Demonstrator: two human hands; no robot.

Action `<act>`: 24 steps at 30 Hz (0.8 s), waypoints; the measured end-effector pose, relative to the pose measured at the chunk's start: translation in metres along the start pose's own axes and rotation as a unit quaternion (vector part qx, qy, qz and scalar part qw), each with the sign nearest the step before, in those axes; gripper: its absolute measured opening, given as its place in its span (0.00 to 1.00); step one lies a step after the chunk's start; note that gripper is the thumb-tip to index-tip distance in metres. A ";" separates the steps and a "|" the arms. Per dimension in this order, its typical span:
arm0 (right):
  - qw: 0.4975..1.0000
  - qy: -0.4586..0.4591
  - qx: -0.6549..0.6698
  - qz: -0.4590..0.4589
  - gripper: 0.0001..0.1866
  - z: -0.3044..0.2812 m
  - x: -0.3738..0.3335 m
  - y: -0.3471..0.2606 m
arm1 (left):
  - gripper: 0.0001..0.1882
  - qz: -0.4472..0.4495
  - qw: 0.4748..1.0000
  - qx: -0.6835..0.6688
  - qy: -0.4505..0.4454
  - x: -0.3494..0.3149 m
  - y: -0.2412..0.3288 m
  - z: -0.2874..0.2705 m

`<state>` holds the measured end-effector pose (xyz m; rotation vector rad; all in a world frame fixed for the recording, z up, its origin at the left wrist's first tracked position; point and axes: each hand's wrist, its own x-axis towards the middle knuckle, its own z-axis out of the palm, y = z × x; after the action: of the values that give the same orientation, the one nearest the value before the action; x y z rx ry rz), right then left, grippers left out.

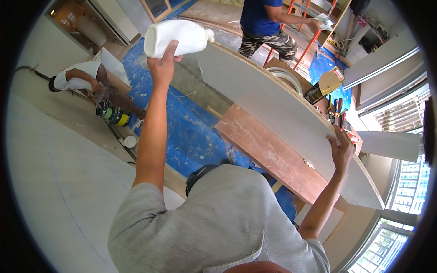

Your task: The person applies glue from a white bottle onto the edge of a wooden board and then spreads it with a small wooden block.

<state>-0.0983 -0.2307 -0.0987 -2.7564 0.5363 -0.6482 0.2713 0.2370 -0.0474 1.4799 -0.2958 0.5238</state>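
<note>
My left hand is wrapped round a white plastic squeeze bottle, held on its side with a pale, crusted tip pointing right. That tip is by the far end of the top edge of a large white panel, which has a light wood-coloured edge. Whether tip and edge touch, I cannot tell. At the panel's right part, my right hand grips the top edge, thumb on the near face and fingers over the rim. A long reddish-brown board lies below the panel on my side.
Blue sheeting covers the floor. A person in white is low at the left, beside a dark bucket. Beyond the panel, a person in blue stands near an orange ladder. Hand tools cluster behind the panel's right part.
</note>
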 end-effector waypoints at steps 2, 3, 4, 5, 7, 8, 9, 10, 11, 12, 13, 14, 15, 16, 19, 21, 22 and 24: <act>1.000 0.000 0.008 0.010 0.26 0.002 0.000 -0.002 | 0.15 0.005 1.000 0.012 0.014 0.004 -0.005 -0.005; 1.000 -0.005 0.014 0.024 0.26 0.001 0.001 -0.003 | 0.15 0.008 1.000 0.004 0.002 0.002 -0.002 -0.003; 0.999 -0.009 0.019 0.038 0.26 0.000 0.003 -0.004 | 0.14 0.011 1.000 -0.004 -0.011 -0.003 0.002 -0.001; 0.999 -0.005 0.017 0.028 0.26 0.001 0.004 -0.002 | 0.14 0.014 1.000 -0.012 -0.023 -0.005 0.005 0.000; 1.000 -0.001 0.014 0.008 0.26 0.003 0.003 0.001 | 0.14 0.022 0.999 -0.016 -0.027 -0.001 -0.002 -0.004; 1.000 -0.005 0.018 0.020 0.26 0.003 0.003 0.001 | 0.14 0.025 0.999 -0.018 -0.029 0.000 -0.006 -0.006; 0.999 -0.009 0.022 0.032 0.26 0.002 0.005 -0.002 | 0.14 0.026 0.999 -0.014 -0.018 0.000 -0.006 -0.006; 0.999 -0.012 0.026 0.044 0.26 0.001 0.006 -0.004 | 0.14 0.027 1.000 -0.010 -0.007 -0.001 -0.007 -0.004; 0.999 -0.006 0.024 0.023 0.26 0.002 0.006 -0.003 | 0.14 0.028 1.000 -0.006 0.003 -0.001 -0.008 -0.002; 1.000 0.001 0.020 0.004 0.26 0.003 0.004 0.000 | 0.14 0.021 1.000 -0.013 -0.009 -0.002 -0.004 0.002; 1.000 0.007 0.016 -0.015 0.26 0.003 0.004 0.001 | 0.14 0.014 0.999 -0.021 -0.022 -0.005 0.002 0.005; 1.000 0.005 0.015 -0.003 0.26 0.002 0.005 0.002 | 0.14 0.008 0.999 -0.029 -0.035 -0.006 0.006 0.007; 1.000 0.000 0.017 0.009 0.26 0.001 0.005 -0.001 | 0.14 0.005 1.000 -0.011 -0.019 -0.004 0.003 0.007; 1.000 -0.004 0.018 0.020 0.26 0.001 0.005 -0.003 | 0.14 0.002 1.000 0.007 -0.003 0.001 -0.002 0.007; 1.000 -0.012 0.012 -0.003 0.26 0.003 0.004 0.004 | 0.14 0.008 1.000 0.006 -0.006 0.002 -0.004 0.005; 0.999 0.009 -0.004 -0.048 0.26 0.004 0.005 0.010 | 0.14 0.012 1.000 -0.006 -0.017 0.001 -0.003 0.007; 0.997 0.018 -0.012 -0.071 0.26 0.004 0.005 0.011 | 0.14 0.010 1.000 -0.009 -0.020 0.001 -0.002 0.007; 0.999 0.003 0.006 -0.040 0.26 0.003 0.005 0.006 | 0.14 0.011 1.000 -0.010 -0.009 0.001 -0.003 0.006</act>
<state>-0.0949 -0.2378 -0.1018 -2.7767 0.4248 -0.6758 0.2749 0.2309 -0.0490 1.4636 -0.3320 0.5235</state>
